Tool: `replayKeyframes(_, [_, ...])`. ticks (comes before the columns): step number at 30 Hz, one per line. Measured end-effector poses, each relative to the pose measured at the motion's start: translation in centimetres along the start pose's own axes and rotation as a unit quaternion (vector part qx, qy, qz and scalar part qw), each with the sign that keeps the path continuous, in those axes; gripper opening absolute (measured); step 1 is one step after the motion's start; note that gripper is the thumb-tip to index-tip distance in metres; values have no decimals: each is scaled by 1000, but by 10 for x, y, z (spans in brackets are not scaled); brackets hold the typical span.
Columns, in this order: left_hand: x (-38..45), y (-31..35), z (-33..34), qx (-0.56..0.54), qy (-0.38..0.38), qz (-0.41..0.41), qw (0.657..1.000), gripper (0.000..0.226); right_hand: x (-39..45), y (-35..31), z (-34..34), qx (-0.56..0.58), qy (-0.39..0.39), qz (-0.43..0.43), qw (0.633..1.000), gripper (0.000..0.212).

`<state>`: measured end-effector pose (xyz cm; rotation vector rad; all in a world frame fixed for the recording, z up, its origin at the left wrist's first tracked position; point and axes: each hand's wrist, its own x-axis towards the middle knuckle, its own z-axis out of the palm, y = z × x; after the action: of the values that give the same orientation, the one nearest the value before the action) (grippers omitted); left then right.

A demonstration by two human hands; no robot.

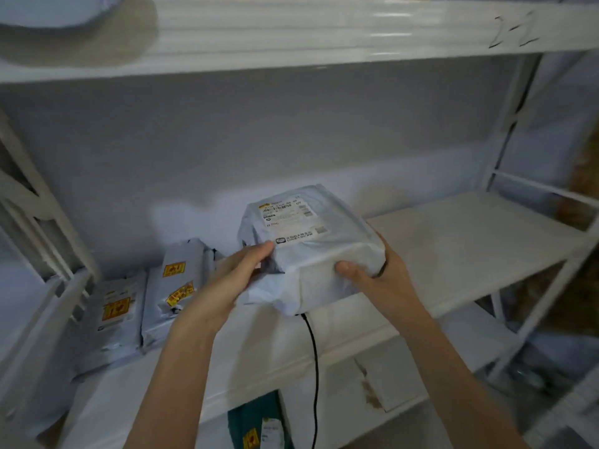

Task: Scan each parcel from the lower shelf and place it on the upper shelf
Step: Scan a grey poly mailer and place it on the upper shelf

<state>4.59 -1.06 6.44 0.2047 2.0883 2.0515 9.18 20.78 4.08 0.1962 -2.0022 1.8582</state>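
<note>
Both hands are closed on one grey parcel (308, 251), held just above the lower shelf (453, 254). My left hand (233, 280) grips its near left edge, thumb on top beside the label. My right hand (372, 280) cups the near right corner, thumb pressed into the loose wrapping. I judge the two-handed hold suits a soft, bulky bag that would sag under one hand.

The parcel is tilted with its printed label (288, 222) facing up toward me, which I take to be for reading by a scanner. A black cable (312, 367) runs down from beneath the parcel's near edge. Whatever it joins is hidden under the wrapping, and I cannot tell whether a scanner sits in my right hand.

Below the parcel, on a lower level, lies a dark green package (259, 419) with a yellow sticker. Left of the parcel, two more grey bags stand leaning on the lower shelf: one (176, 286) just beside my left hand, another (113, 319) further left, both with yellow stickers. Judged from this, these await scanning.

Right of the parcel the lower shelf is bare. Well above the parcel runs the upper shelf (324, 34), where a pale bag (55, 9) lies at its left end. The stretch directly above the parcel looks free, a fair place for it.
</note>
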Motion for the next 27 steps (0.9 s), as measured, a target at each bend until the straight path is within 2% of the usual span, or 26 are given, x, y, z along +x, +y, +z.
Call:
replayKeyframes(2, [-15, 11, 14, 65, -8, 39, 997, 65, -14, -13, -15, -1, 39, -3, 999, 52])
replayKeyframes(5, [-37, 32, 45, 97, -64, 105, 988, 29, -34, -34, -39, -25, 78, -20, 996, 53])
replayKeyframes(8, [-54, 50, 77, 95, -139, 166, 972, 42, -47, -56, -65, -26, 116, -36, 992, 40])
replayKeyframes(10, [-63, 63, 99, 103, -160, 200, 961, 57, -54, -72, -81, -29, 136, -57, 989, 40])
replayKeyframes(13, [-70, 77, 131, 98, -135, 243, 956, 70, -63, -94, -107, -21, 153, -85, 984, 47])
replayKeyframes(15, [-74, 87, 155, 90, -124, 273, 950, 68, -68, -108, -128, -24, 160, -106, 981, 45])
replayKeyframes(20, [-86, 113, 217, 60, -79, 325, 941, 54, -73, -144, -186, -23, 165, -152, 974, 58])
replayKeyframes(27, [-92, 154, 281, 32, -11, 384, 923, 36, -56, -190, -251, -30, 109, -223, 968, 38])
